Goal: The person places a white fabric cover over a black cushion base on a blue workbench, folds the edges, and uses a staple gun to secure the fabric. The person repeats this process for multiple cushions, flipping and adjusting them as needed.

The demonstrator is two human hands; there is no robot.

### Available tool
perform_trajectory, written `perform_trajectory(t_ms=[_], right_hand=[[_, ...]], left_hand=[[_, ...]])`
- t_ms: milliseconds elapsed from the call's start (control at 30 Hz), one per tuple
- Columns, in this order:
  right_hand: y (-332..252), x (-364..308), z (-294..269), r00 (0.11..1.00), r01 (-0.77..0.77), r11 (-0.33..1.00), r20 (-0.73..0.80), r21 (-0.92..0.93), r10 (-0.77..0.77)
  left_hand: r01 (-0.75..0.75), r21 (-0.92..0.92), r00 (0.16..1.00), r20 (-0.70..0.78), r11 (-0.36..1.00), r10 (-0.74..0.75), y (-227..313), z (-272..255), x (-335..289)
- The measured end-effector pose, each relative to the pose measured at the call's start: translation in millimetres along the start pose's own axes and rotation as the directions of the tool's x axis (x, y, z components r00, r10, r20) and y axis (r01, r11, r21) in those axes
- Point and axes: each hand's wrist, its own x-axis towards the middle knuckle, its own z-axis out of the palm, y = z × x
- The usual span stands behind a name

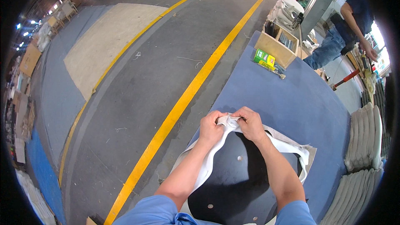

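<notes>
A black panel (227,179) with a few round holes lies on the blue tabletop (308,100) right in front of me. White fabric (287,146) wraps up around the panel's edge, and a light beige layer shows outside it at the right corner. At the panel's far edge, my left hand (211,127) pinches the fabric between thumb and fingers. Close beside it, my right hand (249,125) is also closed on the gathered fabric. A small bunched fold stands up between the two hands. My forearms hide part of the panel's sides.
On the table's far end stand a wooden box (279,43) with compartments and a green-and-yellow packet (265,59). Stacked grey cushions (362,137) rise at the right. Another person (346,29) works beyond the table. A yellow floor line (183,104) runs along the left.
</notes>
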Motion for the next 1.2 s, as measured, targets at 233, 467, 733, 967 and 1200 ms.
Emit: perform_trajectory(t_ms=[233,467,733,967,1200], right_hand=[[4.0,-3.0,4.6,0.987,0.143,0.989,-0.072,-0.043,-0.145],[-8.2,-5.0,3.3,0.999,0.003,0.994,-0.045,-0.11,-0.008],[-7.9,-3.7,3.7,0.999,0.012,0.995,-0.036,-0.102,-0.016],[-11.3,-0.6,1.1,0.995,0.09,0.99,0.052,-0.11,-0.085],[-8.3,-2.8,3.7,0.99,0.141,0.985,-0.004,-0.103,-0.142]], left_hand=[[0.053,0.017,0.997,0.052,0.998,-0.054,2.5,-2.3,-1.9],[-0.008,-0.054,0.999,0.034,0.999,0.01,5.0,-0.5,-1.9],[0.015,-0.031,0.997,0.072,0.999,-0.013,5.0,-2.1,-0.5],[-0.01,0.002,0.999,0.043,1.0,0.01,0.4,-3.8,-6.5],[-0.027,-0.015,0.999,0.025,1.0,0.027,2.1,-3.3,-9.6]])
